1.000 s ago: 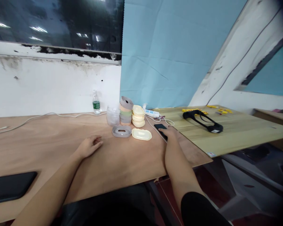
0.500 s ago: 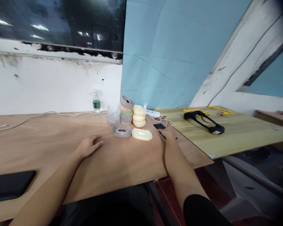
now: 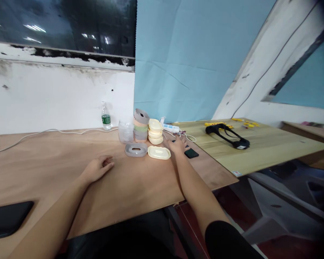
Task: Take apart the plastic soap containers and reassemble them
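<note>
My left hand (image 3: 98, 168) rests on the brown tabletop (image 3: 132, 183), its fingers loosely curled, the thumb apart and nothing held. Farther right, my right hand (image 3: 177, 145) is stretched out with fingers spread, beside a black phone (image 3: 191, 153). A dark edge shows under the right fingers; its kind is hidden. Between the hands lie a grey oval lid (image 3: 129, 150) with a slot and a cream oval tray (image 3: 159, 153). Behind them stand a stack of coloured rings (image 3: 140, 126), a stack of cream containers (image 3: 155, 132) and clear plastic cups (image 3: 126, 132).
A water bottle (image 3: 106, 117) stands by the wall. A white power strip (image 3: 170, 128) with cables lies behind my right hand. The lighter table (image 3: 270, 145) holds a black strap-like frame (image 3: 228, 136) and yellow pieces (image 3: 250, 124). A black flat case (image 3: 9, 219) lies at near left.
My right hand has left the phone and moved left, its fingers spreading. The phone now lies uncovered, to the right of that hand. My left hand stays in place; the view has shifted slightly.
</note>
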Demonstrator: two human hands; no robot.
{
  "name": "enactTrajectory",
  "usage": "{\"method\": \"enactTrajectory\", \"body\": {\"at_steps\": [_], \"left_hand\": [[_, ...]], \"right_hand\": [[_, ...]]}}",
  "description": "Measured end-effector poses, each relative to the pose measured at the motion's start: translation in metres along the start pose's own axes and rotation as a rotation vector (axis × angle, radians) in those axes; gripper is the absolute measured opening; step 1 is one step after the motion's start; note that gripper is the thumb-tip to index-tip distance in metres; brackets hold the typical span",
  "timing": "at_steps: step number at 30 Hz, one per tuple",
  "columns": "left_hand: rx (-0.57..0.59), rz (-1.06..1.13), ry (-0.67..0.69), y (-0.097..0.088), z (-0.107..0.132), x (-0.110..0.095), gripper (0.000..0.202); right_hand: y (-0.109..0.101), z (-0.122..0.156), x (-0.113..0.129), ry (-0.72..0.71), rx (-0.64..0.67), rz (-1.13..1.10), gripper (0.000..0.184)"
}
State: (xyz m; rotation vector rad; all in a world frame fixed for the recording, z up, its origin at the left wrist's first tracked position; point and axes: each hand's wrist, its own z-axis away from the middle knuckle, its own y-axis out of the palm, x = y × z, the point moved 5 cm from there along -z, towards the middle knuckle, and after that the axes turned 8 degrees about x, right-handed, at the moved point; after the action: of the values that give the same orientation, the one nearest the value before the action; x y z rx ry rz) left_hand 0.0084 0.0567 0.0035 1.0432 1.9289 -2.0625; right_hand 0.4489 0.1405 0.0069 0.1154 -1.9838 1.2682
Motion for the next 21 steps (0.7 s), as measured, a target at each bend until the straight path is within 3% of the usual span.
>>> {"method": "enactTrajectory", "body": {"at_steps": [9,17,21], "left_hand": [[0.006,-0.03,0.001,0.0,0.0,-0.001,0.057],[0.005,-0.016,-0.014,-0.001,0.0,-0.002,0.059],[0.001,-0.008,-0.018,0.0,0.0,0.0,0.06]], "right_hand": [[-0.015,-0.001,-0.015,0.138,-0.066,-0.116,0.075],[0.003,0.016,0.026,-0.324,-0.025,-0.022,0.057],[0.008,0.016,0.03,-0.401,-0.032,-0.019,0.05]]}}
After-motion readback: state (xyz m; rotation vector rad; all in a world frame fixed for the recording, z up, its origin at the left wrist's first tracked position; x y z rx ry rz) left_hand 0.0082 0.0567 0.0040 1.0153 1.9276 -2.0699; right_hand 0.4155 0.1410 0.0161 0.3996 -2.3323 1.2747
